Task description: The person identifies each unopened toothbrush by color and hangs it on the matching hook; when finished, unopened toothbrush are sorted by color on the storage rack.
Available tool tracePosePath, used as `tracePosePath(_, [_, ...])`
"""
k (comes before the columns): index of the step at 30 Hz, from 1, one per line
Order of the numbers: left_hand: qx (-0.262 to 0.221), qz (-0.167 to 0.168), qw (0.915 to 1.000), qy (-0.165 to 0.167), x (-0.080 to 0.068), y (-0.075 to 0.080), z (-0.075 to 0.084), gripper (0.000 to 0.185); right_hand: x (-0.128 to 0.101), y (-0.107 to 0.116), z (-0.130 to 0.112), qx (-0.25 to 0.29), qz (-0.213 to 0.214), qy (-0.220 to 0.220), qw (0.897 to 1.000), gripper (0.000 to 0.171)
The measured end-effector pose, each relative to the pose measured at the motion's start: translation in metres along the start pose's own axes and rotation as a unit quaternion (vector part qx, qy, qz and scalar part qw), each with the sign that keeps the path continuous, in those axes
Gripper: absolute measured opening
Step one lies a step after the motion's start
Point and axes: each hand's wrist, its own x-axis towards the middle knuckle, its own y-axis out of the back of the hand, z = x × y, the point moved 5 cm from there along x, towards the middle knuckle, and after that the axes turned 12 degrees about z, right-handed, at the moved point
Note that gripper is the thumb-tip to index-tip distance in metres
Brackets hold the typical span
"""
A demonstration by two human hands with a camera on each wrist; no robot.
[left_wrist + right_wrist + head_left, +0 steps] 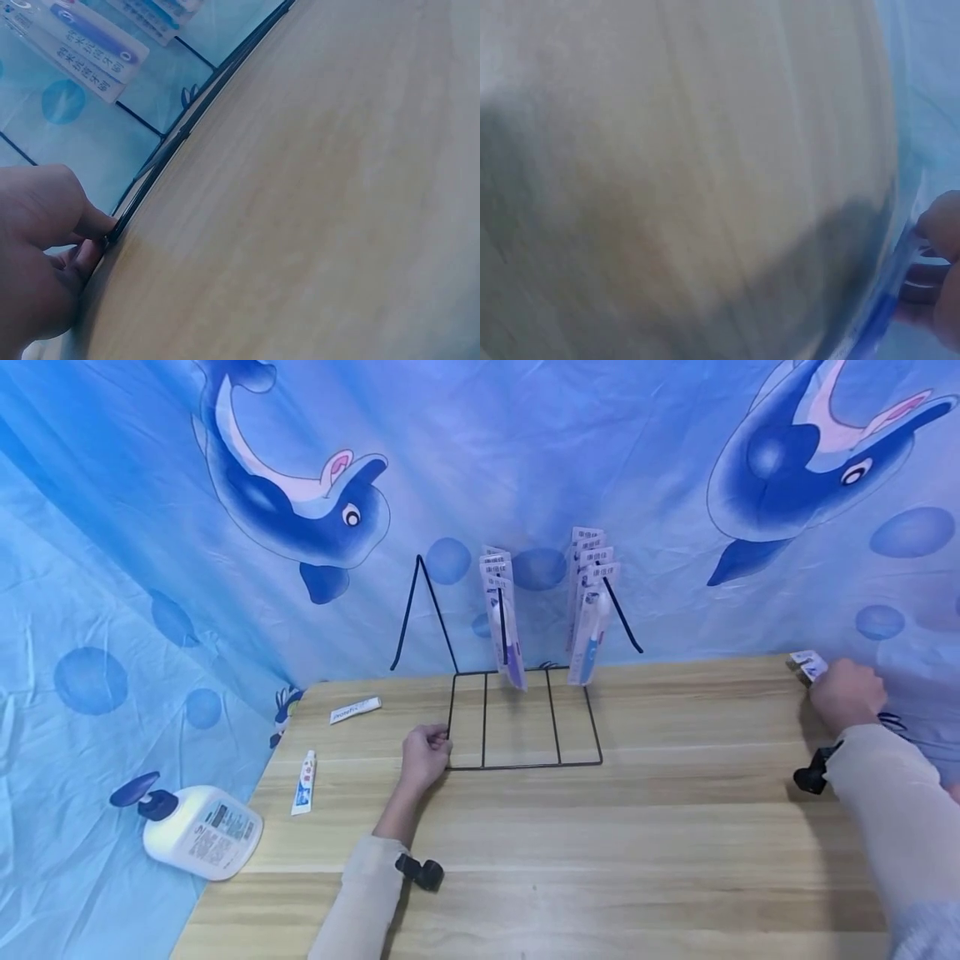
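My left hand (425, 755) pinches the left side of a black wire rack (525, 766) near its front corner. The left wrist view shows thumb and fingers (94, 223) on the thin wire. Packaged toothbrushes hang from the rack: several with a purple one (515, 664) in front on the middle hook, and several with a blue one (589, 647) in front on the right hook. The left hook (406, 614) is bare. At the table's far right, my right hand (847, 693) grips a packaged toothbrush (808, 663), mostly hidden by the hand; blue shows through its clear plastic (877, 322).
Two small toothpaste tubes lie left of the rack, one white tube (356, 710) farther back and one blue-and-white tube (303, 783) nearer. A white pump bottle (202, 831) lies at the left table edge. A blue dolphin-print curtain (465, 460) hangs behind the wooden table (600, 860).
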Motion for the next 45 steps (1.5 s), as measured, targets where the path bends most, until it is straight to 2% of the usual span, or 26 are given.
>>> tracePosePath(4, [0.0,0.003,0.9999,-0.012,0.002,0.001,0.001,0.03,0.003,0.011,-0.007,0.006,0.035,0.011,0.999,0.035])
tracePosePath(8, [0.0,0.007,0.9998,-0.019,0.003,0.002,0.001,0.029,0.005,0.033,-0.025,0.036,0.07,0.029,0.996,0.033])
tracePosePath(15, [0.003,0.007,0.9998,-0.018,0.004,0.002,-0.001,0.029,0.004,0.093,-0.097,0.081,0.156,0.064,0.982,0.033])
tracePosePath(19, [0.005,0.008,0.9998,-0.015,0.004,0.002,-0.001,0.029,-0.012,0.125,-0.144,0.106,0.2,0.093,0.969,0.036])
tracePosePath(21, [0.003,0.005,0.9999,-0.016,0.003,0.002,-0.002,0.028,-0.027,0.139,-0.166,0.125,0.233,0.125,0.956,0.036])
tracePosePath(24, [0.003,0.003,0.9999,-0.01,0.003,0.002,-0.003,0.028,-0.058,0.157,-0.199,0.15,0.296,0.189,0.924,0.034])
tracePosePath(26, [0.004,0.002,1.0,-0.005,0.003,0.002,-0.004,0.028,-0.083,0.168,-0.22,0.169,0.337,0.231,0.897,0.031])
tracePosePath(27, [0.005,0.002,1.0,-0.002,0.003,0.003,-0.005,0.029,-0.096,0.173,-0.229,0.175,0.348,0.247,0.887,0.03])
tracePosePath(33, [0.007,0.0,1.0,0.002,0.003,0.004,-0.004,0.029,-0.172,0.192,-0.274,0.23,0.373,0.322,0.839,0.025])
tracePosePath(36, [0.006,-0.001,1.0,-0.003,0.003,0.003,-0.003,0.029,-0.204,0.19,-0.291,0.264,0.386,0.371,0.802,0.022])
tracePosePath(38, [0.006,0.001,1.0,-0.005,0.004,0.003,-0.002,0.028,-0.221,0.185,-0.301,0.288,0.379,0.399,0.784,0.022])
tracePosePath(40, [0.006,0.002,1.0,-0.007,0.004,0.003,-0.001,0.028,-0.235,0.178,-0.311,0.302,0.364,0.423,0.773,0.022])
tracePosePath(45, [0.001,0.002,1.0,-0.001,0.002,0.002,0.001,0.028,-0.258,0.157,-0.332,0.336,0.318,0.445,0.767,0.019])
